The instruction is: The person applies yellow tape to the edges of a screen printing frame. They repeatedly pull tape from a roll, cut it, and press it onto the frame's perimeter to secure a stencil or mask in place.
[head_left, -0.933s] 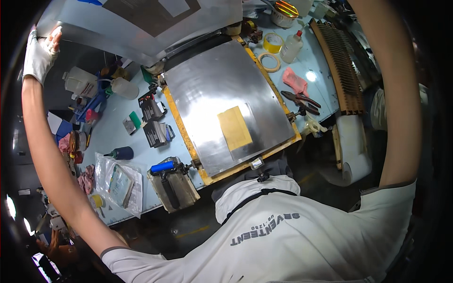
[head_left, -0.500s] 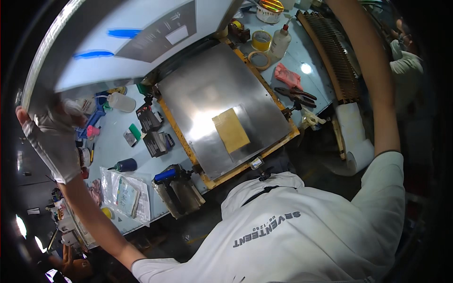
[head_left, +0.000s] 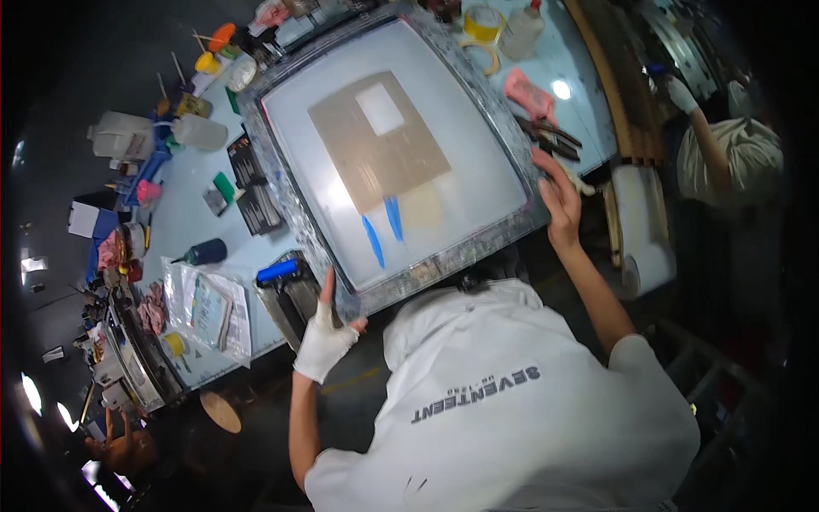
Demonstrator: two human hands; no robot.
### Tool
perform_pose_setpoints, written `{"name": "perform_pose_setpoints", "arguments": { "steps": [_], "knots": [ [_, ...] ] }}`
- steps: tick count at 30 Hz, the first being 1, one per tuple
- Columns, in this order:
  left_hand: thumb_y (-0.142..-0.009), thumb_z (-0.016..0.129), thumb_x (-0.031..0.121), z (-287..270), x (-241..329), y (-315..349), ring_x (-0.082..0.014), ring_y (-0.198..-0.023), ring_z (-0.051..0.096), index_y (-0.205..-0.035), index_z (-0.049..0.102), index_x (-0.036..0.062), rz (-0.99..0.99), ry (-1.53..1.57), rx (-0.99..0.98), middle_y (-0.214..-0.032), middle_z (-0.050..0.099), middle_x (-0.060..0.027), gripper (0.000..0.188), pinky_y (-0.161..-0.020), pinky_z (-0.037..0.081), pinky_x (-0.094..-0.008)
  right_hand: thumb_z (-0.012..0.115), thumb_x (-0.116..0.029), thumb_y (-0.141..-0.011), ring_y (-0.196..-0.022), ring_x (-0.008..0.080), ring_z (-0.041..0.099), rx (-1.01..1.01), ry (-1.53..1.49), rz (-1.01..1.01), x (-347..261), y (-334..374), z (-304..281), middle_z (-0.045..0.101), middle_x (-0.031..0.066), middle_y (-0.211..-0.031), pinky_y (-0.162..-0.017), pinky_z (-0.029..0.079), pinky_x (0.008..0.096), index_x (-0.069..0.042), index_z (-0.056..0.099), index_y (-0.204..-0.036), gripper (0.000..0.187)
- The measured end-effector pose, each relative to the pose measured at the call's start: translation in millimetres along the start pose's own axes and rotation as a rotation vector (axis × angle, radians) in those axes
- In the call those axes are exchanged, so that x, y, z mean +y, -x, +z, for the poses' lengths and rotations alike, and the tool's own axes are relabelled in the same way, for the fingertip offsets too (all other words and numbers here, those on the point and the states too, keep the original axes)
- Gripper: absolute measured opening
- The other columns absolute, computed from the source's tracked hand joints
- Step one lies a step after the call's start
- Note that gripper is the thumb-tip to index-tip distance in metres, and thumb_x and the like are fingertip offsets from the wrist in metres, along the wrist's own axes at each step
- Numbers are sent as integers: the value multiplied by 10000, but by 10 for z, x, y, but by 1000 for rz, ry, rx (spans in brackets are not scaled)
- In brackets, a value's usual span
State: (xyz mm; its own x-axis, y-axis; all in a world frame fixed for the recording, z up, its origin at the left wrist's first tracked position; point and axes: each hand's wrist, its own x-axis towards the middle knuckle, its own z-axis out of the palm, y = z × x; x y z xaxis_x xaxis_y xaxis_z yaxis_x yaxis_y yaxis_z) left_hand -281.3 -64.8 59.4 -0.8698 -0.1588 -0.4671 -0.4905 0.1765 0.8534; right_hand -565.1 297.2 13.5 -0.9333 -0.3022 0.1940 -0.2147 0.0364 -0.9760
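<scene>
A printing screen in a wide, stained frame (head_left: 409, 277) lies lowered over the work area, covering the metal plate. Its pale mesh (head_left: 465, 111) has a brown patch (head_left: 375, 141) with a white rectangle (head_left: 380, 108) in it and two blue tape strips (head_left: 392, 219). Something yellowish shows faintly through it. My left hand (head_left: 327, 339), in a white fingertip-less glove, holds the near left corner, with one finger up the side and the thumb by the front edge. On the right side, my bare right hand (head_left: 560, 203) holds the frame's edge with long, straight fingers.
Black boxes (head_left: 253, 188), a dark squeeze bottle (head_left: 205, 252), a blue-handled tool (head_left: 279, 271) and bagged papers (head_left: 209, 311) lie left. Right are pliers (head_left: 550, 136), a pink cloth (head_left: 529, 94), yellow tape (head_left: 484, 23) and a white bottle (head_left: 521, 32). Another person (head_left: 725, 154) works far right.
The screen has swung down from its raised position at the upper left and now covers the metal plate. Both my hands have come down with it, and my view has shifted.
</scene>
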Motion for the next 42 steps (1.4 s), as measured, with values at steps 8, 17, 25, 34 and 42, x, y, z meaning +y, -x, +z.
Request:
{"name": "perform_pose_setpoints", "arguments": {
  "steps": [8,17,25,34,42],
  "knots": [
    [-842,839,168,-439,983,-383,-173,-634,607,-1595,391,175,115,-561,148,-713,577,-58,877,-645,521,-310,629,-117,-989,-1385,254,488,-57,326,-100,-125,-353,-160,577,154,-1429,-1180,320,376,10,611,-1342,375],
    [-835,778,453,-1252,2419,-3559,-321,-1114,659,-1296,667,79,1099,-1498,621,-1183,701,-154,603,-971,517,-422,619,-223,-991,-1251,267,616,-474,676,-702,-501,-2886,1205,644,93,-1352,-1074,472,388,-115,583,-1403,427],
    [-774,770,633,-1247,2665,-3903,-330,-851,730,-1038,785,90,413,-1669,240,-893,761,-142,604,-756,564,-437,603,-221,-964,-1035,407,656,-758,920,-849,-388,-4240,1935,700,202,-1030,-924,513,481,-31,691,-1090,244],
    [-773,803,559,-1261,2390,-4060,-329,-864,739,-973,788,71,510,-1561,370,-909,762,-151,527,-761,581,-439,671,-417,-914,-819,387,728,-537,1366,-513,-766,-4163,2190,725,235,-856,-752,584,483,14,743,-994,444],
    [-746,815,570,-1267,2496,-4036,-334,-841,736,-941,790,78,505,-1549,328,-870,755,-146,530,-746,575,-443,634,-444,-941,-747,332,746,-678,1210,-575,-1007,-4320,2062,747,164,-762,-727,587,457,-2,775,-857,471]
  ]
}}
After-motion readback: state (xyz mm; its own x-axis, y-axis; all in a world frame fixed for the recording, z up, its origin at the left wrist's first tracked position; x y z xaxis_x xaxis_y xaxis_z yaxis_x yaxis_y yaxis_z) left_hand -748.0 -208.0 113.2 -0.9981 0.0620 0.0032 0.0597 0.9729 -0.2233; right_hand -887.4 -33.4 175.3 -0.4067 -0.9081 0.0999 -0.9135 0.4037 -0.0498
